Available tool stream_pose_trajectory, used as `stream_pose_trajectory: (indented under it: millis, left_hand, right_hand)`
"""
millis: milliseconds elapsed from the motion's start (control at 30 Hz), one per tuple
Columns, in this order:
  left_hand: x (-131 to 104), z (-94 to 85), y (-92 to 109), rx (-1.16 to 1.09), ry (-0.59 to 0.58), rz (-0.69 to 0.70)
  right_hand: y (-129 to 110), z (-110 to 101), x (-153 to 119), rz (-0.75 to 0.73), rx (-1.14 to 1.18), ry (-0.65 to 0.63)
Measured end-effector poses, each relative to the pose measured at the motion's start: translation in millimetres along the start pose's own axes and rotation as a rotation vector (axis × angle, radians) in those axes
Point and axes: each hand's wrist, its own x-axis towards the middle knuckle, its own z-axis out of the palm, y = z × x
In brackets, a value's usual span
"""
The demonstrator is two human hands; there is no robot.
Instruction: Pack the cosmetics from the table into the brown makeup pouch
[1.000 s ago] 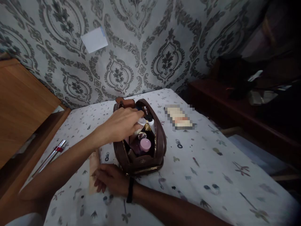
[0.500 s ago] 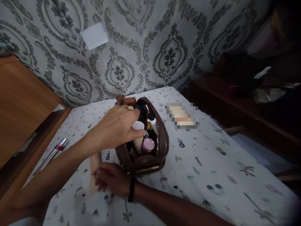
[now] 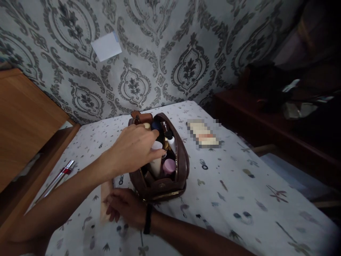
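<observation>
A brown zip-up toiletry bag (image 3: 183, 160) stands unzipped on the table, packed with bottles and jars. My left hand (image 3: 135, 147) reaches in from the left, thumb and fingers round a white-capped pale tube (image 3: 155, 167); some of its fingertips are hidden inside. Close to the thumb are a pink-lidded jar (image 3: 169, 166) and a white bottle with a black top (image 3: 171, 142). My right hand (image 3: 126, 206), with a black band at the wrist, is closed at the edge of a flat beige tube (image 3: 105, 202) lying left of the bag.
A slim silver-and-red tube (image 3: 58, 179) lies at the table's left edge, by a wooden cabinet (image 3: 26, 117). Right of the bag is a blurred-out flat item (image 3: 204, 134). Behind the printed tablecloth (image 3: 239, 199) rises a patterned wall with a white card (image 3: 106, 46).
The view has shifted slightly. Both hands keep nearly the same places, the left in the bag and the right at the beige tube.
</observation>
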Motion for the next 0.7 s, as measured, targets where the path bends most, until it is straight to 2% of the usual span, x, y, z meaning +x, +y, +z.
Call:
stream_pose_trajectory:
  millis: [167, 467, 700]
  left_hand:
    - [0.4, 6.8, 2.2, 0.022, -0.011, -0.003]
    - [-5.5, 1.7, -5.7, -0.159, -0.021, 0.131]
    - [-4.6, 3.2, -6.2, -0.228, -0.005, 0.162]
  right_hand:
    - [2.3, 0.4, 1.0, 0.0, 0.011, 0.024]
    - [-2.3, 3.7, 0.8, 0.034, -0.003, 0.051]
    - [2.2, 2.4, 2.1, 0.014, -0.015, 0.046]
